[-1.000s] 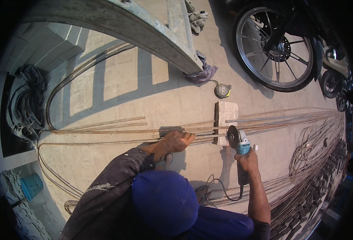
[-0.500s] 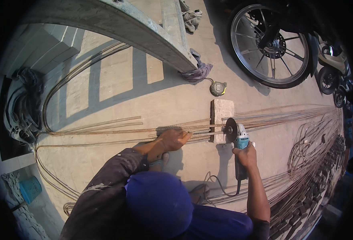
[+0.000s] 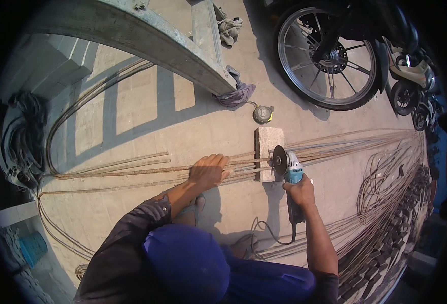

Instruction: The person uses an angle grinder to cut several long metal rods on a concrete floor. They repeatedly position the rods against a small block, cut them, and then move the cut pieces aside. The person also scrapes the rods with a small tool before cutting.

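My right hand is closed round the body of a teal and grey angle grinder. Its dark cutting disc stands upright at the right edge of a pale block, close to the thin steel rods that cross it. Whether the disc touches a rod or spins, I cannot tell. Palm down, my left hand lies over the rods left of the block, fingers stretched out and apart. The grinder's cord loops down to the left.
Beyond the block lie a tape measure and a metal frame leg with cloth round its foot. A motorbike wheel stands far right. More rods and dark blocks lie right; a blue bucket stands left.
The whole view has shifted, so most things sit further left. My left hand has gone from closed fingers above the rods to lying stretched over them. The grinder stays beside the block.
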The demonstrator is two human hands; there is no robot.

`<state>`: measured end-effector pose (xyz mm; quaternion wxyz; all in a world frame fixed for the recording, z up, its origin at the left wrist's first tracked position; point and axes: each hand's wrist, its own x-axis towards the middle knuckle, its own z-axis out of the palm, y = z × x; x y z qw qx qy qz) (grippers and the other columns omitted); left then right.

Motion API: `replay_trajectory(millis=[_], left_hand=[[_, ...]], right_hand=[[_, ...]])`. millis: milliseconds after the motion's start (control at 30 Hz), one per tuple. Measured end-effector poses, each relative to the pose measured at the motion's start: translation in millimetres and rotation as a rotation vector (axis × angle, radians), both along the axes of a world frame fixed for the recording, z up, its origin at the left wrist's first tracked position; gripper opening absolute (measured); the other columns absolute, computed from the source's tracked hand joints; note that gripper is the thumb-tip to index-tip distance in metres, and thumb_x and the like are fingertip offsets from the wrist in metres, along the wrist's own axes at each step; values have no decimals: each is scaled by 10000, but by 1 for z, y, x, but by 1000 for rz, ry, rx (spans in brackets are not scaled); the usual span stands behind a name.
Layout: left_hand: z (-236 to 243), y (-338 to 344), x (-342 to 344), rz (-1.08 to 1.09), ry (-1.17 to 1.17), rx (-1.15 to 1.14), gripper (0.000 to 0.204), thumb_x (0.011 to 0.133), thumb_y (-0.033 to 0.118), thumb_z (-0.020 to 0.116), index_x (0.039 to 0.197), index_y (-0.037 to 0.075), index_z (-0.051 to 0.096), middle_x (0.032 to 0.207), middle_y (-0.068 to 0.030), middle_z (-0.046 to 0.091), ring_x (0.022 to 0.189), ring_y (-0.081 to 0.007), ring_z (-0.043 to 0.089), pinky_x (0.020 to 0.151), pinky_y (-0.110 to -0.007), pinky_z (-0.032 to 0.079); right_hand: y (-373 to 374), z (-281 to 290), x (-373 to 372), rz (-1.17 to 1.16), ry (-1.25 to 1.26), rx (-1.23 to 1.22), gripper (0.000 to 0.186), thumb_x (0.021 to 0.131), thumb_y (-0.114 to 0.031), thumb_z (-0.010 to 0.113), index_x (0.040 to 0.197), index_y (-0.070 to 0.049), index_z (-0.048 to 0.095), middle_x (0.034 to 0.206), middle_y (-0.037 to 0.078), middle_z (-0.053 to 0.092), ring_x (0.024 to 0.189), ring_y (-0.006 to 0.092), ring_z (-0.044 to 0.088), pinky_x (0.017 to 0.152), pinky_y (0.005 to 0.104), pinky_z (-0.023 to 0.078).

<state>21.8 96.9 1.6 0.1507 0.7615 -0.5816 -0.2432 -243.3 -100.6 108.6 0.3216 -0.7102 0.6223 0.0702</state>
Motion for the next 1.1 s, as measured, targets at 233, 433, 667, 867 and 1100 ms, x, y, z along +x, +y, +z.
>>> replay_trajectory(millis=[233,433,667,867,1100], left_hand=[[-16,17,-1,-200,-242,-274,188,938,254,683,913,91,774,1442,-97,549,1329,-293,495,1142,-494,390],[-15,31,-15,-140,-134,-326,167,904,223,703,954,82,777,1581,-104,401,1400,-331,397,1193,-543,277],[4,15,-1,-76,8,-351,220,930,249,675,1048,73,734,1313,-165,653,1084,-358,661,928,-492,528],[6,-12,30,-138,18,33,343,1044,332,523,1011,42,705,885,-203,730,773,-412,706,706,-499,562],[10,-11,25,-106,41,114,361,1058,366,491,1021,97,730,828,-207,720,798,-397,718,721,-504,568]], right_hand=[[3,3,-1,-24,6,15,625,682,-287,805,1179,53,639,1055,235,743,987,348,737,886,414,566],[6,8,-5,-10,69,24,636,675,-297,805,1186,44,638,1079,242,739,1008,360,731,894,414,564],[8,-4,0,-27,55,23,641,676,-312,810,1179,46,636,1083,260,734,1021,379,726,907,424,562],[-2,-4,6,11,122,22,647,681,-322,811,1180,49,632,1086,264,732,1030,384,723,917,429,558],[5,4,4,-15,116,51,652,685,-320,800,1196,47,629,1097,263,731,1037,387,720,928,433,553]])
